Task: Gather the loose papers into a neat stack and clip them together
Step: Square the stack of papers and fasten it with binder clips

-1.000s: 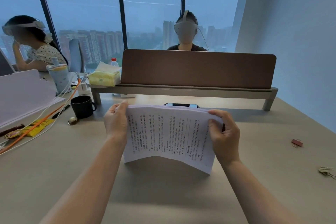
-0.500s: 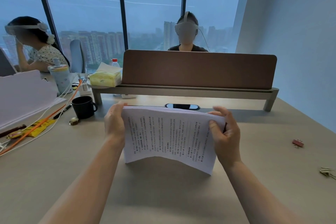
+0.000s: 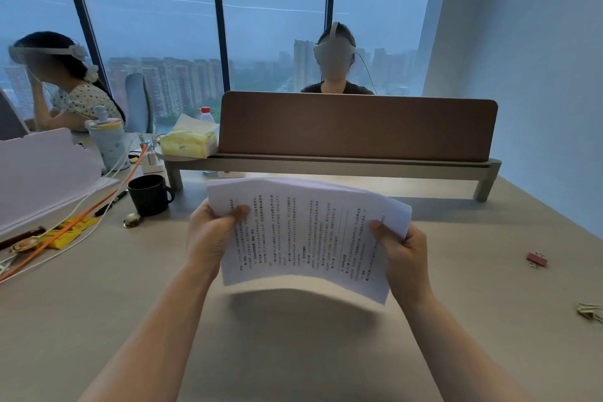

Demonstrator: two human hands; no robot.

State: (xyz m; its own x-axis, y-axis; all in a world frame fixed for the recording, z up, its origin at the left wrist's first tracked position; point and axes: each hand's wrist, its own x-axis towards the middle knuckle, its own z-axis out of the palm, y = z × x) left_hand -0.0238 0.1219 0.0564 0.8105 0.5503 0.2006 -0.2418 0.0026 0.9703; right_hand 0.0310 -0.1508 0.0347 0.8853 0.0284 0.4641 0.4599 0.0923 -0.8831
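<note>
Papers (image 3: 306,232) sit mid-frame, lifted clear of the desk (image 3: 293,352), the left hand (image 3: 208,235) and right hand (image 3: 403,254) each pinching a side edge. Top edges look fanned and the stack bows; a loose pinch could spill sheets. Red binder clip (image 3: 536,259) waits at the right edge, so reaching for it one-handed risks skewing the stack.

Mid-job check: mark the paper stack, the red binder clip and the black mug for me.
paper stack (image 3: 303,235), head view, middle of the printed top sheet.
red binder clip (image 3: 536,259), head view, its red body, lying on the desk.
black mug (image 3: 148,194), head view, its outer wall.
</note>
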